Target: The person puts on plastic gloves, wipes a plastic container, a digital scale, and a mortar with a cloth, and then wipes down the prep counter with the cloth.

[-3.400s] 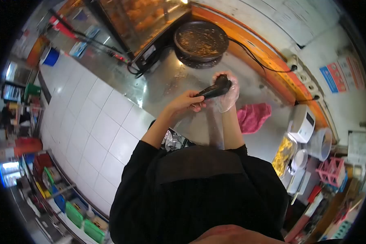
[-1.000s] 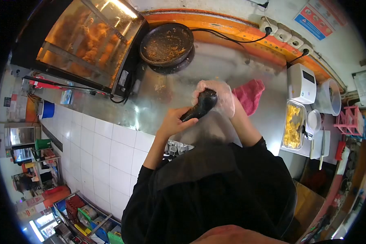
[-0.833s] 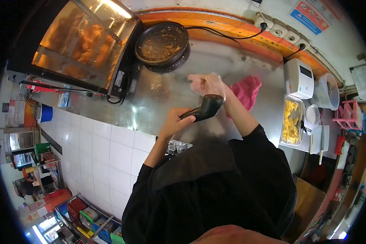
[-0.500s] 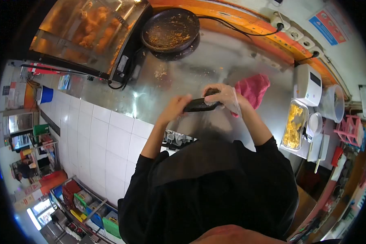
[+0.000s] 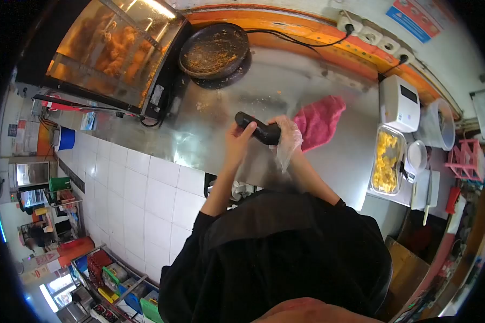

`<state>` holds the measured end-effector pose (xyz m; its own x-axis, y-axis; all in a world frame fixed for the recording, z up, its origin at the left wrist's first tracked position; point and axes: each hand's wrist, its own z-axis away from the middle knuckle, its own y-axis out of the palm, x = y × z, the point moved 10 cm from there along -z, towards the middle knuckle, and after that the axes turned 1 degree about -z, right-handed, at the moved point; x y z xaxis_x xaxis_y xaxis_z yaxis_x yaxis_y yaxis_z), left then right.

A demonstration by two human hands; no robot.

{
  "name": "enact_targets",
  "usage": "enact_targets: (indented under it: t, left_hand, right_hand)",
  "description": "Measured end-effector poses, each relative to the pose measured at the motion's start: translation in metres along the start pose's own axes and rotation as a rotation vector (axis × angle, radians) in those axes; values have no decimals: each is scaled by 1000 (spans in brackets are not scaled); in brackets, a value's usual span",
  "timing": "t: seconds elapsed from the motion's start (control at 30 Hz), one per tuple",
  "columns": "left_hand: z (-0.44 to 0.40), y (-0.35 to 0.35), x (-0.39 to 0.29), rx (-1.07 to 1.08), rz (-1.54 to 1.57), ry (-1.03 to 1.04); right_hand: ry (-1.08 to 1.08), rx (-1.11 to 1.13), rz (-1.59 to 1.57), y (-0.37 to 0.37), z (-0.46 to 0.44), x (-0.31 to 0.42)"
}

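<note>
Both ends of a black, curved, pestle-like tool (image 5: 261,132) are held above the near part of a silver metal table (image 5: 350,156), by a bare left hand (image 5: 238,141) and clear-plastic-gloved right hand (image 5: 286,133). Apparently two-handed handling; the next move calls for steady grips.

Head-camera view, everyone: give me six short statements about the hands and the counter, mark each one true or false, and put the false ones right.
1. The left hand and the right hand both touch the dark bent tool. True.
2. The left hand is gloved. False: it is bare; the right hand wears a clear glove.
3. A pink cloth lies on the metal counter. True.
4. The dark dish holds scattered crumbs. True.
5. The dark dish stands against the white device. False: it stands near the lit cabinet.
6. The yellow pieces lie loose on the counter. False: they are in a tray.
</note>
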<state>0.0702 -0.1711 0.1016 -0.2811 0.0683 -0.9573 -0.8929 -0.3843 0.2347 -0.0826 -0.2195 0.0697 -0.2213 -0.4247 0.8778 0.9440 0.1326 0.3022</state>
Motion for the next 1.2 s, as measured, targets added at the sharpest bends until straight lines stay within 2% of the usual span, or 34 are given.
enact_targets:
  t: [0.03,0.1,0.17,0.2,0.27,0.3,0.37,0.4,0.43,0.5,0.53,0.57,0.63,0.67,0.77,0.8,0.83,0.9,0.93,0.97,1.0,1.03,1.07,1.1,1.13,1.2]
  left_hand:
    - [6,1,2,37,-42,-51]
    - [21,6,2,87,-9,-17]
    - [31,5,7,27,83,-17]
    - [38,4,8,-30,203,-35]
    - [53,3,8,-63,197,-14]
    - [56,2,2,-89,177,22]
    - [63,-2,5,-149,146,46]
    - [69,-4,4,-156,168,65]
    - [75,-5,2,-160,187,85]
    - [83,-9,4,-233,145,70]
    - [85,-14,5,-311,119,54]
    - [85,-14,2,-316,120,68]
    - [91,-18,4,-385,114,105]
    - [89,-17,4,-383,113,112]
    - [95,-16,12,-391,184,45]
    - [100,-12,1,-416,132,103]
    - [106,-7,-6,-438,77,156]
    - [112,0,-5,-419,69,202]
    - [113,9,-8,-399,68,246]
    - [121,26,-19,-363,6,343]
    - [132,49,-31,-319,-51,437]
    - [144,82,-44,-261,-101,520]
    - [157,115,-54,-198,-147,599]
    - [161,138,-46,-140,-137,582]
    - [173,174,-51,-34,-370,734]
    - [201,262,-39,264,-720,1006]
  right_hand:
    - [-130,35,167,-1,8,13]
    - [-134,105,177,-7,14,24]
    - [38,188,193,-6,22,33]
    - [37,185,204,-15,13,31]
    - [-367,-324,1125,-54,5,67]
    - [-382,-320,1130,-49,24,76]
    - [-1101,69,1827,53,114,93]
    - [-1159,272,1682,74,139,89]
    - [-1162,265,1669,70,143,89]
    - [-964,215,1882,53,131,84]
    - [-642,37,1934,29,116,93]
    - [-659,37,1930,33,121,95]
    - [-892,112,2008,49,150,89]
    - [-1083,466,1969,65,172,64]
    - [-1171,476,2046,44,149,45]
    - [-831,119,2053,23,141,88]
    - [-838,111,2051,16,136,95]
    - [-540,-154,1652,-41,109,128]
    - [-818,-177,1448,-55,90,114]
    - [-559,36,1052,-81,52,65]
    - [-254,272,587,-90,55,44]
    - [94,346,144,-101,66,22]
    - [470,456,-381,-90,133,30]
    - [484,471,-581,-96,158,49]
    - [483,487,-782,-106,170,64]
    - [340,368,-914,-152,159,72]
